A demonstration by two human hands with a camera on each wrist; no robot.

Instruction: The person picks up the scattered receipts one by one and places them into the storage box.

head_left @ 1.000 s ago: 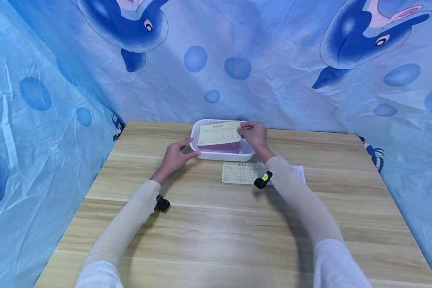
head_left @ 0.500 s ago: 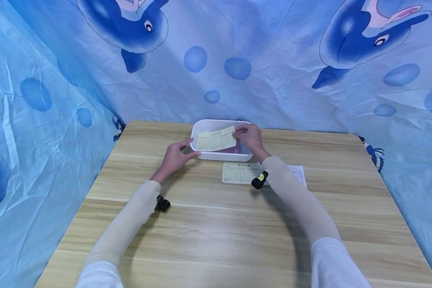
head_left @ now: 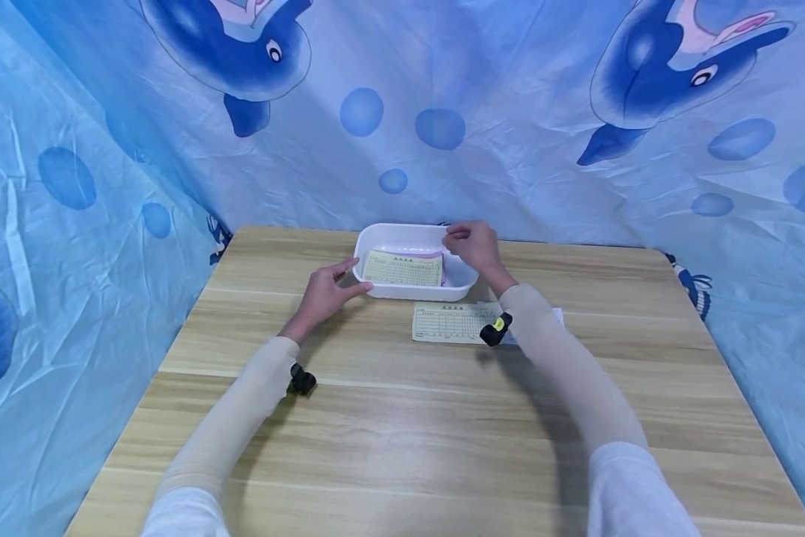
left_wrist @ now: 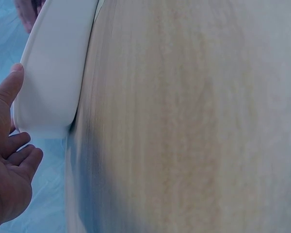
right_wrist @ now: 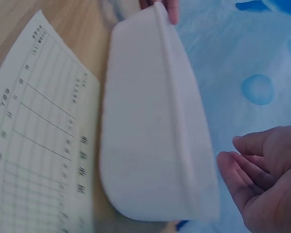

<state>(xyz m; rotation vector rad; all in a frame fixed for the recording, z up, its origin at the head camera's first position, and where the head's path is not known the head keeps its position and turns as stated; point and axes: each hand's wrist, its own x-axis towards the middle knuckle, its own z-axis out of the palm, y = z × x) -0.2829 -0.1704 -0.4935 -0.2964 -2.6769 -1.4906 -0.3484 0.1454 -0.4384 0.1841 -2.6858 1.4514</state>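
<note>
A white plastic basin (head_left: 415,292) sits near the table's far edge. Inside it lies a pale yellow printed form (head_left: 402,268), over something pink (head_left: 437,256) that is mostly covered. My left hand (head_left: 326,294) holds the basin's near left corner, thumb at the front rim and index finger at the left side. Over the basin's right end is my right hand (head_left: 474,242), fingers loosely bent and nothing between them; the right wrist view shows its fingertips (right_wrist: 225,158) just apart from the rim. In front of the basin another yellow printed form (head_left: 445,322) lies flat.
A white sheet with blue print (head_left: 559,315) pokes out beside the near form, partly hidden by the right forearm. Behind the wood-grain table (head_left: 389,447) hangs a blue curtain (head_left: 523,186) with cartoon dolphins. Each wrist carries a small black camera (head_left: 302,380).
The yellow form in my right hand has gone down into the basin onto the pink thing, and the hand has let go and drawn back right. My left hand has stayed at the corner.
</note>
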